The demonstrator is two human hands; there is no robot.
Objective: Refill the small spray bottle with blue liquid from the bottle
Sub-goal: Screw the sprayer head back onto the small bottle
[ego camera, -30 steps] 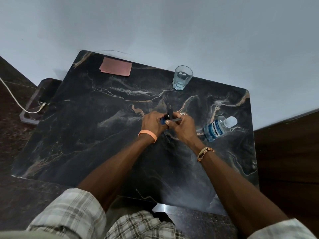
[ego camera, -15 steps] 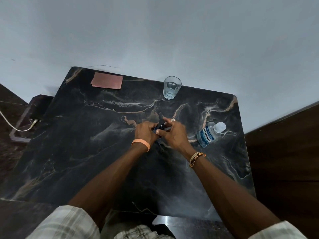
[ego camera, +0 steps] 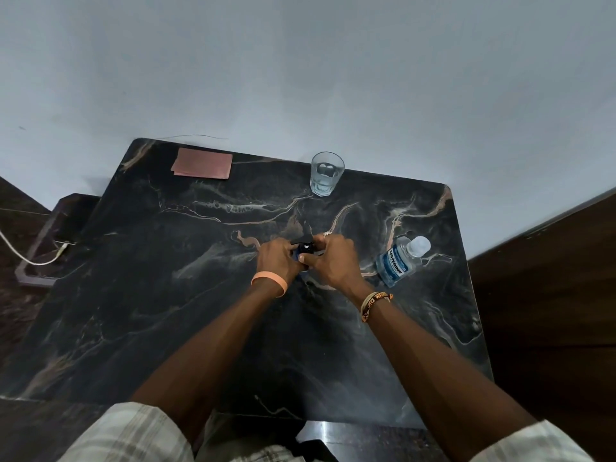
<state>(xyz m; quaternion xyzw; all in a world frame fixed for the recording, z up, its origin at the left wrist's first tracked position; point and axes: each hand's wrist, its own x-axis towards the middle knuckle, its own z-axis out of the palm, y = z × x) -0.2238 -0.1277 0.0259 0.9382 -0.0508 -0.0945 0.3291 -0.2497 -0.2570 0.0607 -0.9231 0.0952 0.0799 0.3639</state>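
- The small spray bottle (ego camera: 305, 249) is being held at the middle of the frame, above the dark marble table (ego camera: 150, 311). Only its dark top and a strip of blue are being shown between the fingers.
- The left hand (ego camera: 277, 260) is being wrapped round the small spray bottle from the left, grasping it.
- The right hand (ego camera: 335, 261) is being closed on the same bottle from the right. The thumb is being pressed against the bottle's lower part and the fingers are being curled over its top.
- The bottle of blue liquid (ego camera: 396, 265) is being kept on the table at the right of the frame, near the right hand but apart from it. Its clear cap is being pointed toward the upper right. Whether it is standing or lying cannot be told.
- A glass (ego camera: 326, 173) is being kept upright at the table's upper edge, above the hands.
- A pink card (ego camera: 203, 166) is being kept flat at the table's upper left corner.
- An orange wristband (ego camera: 270, 281) is being worn on the left wrist, and a woven bracelet (ego camera: 375, 303) on the right.
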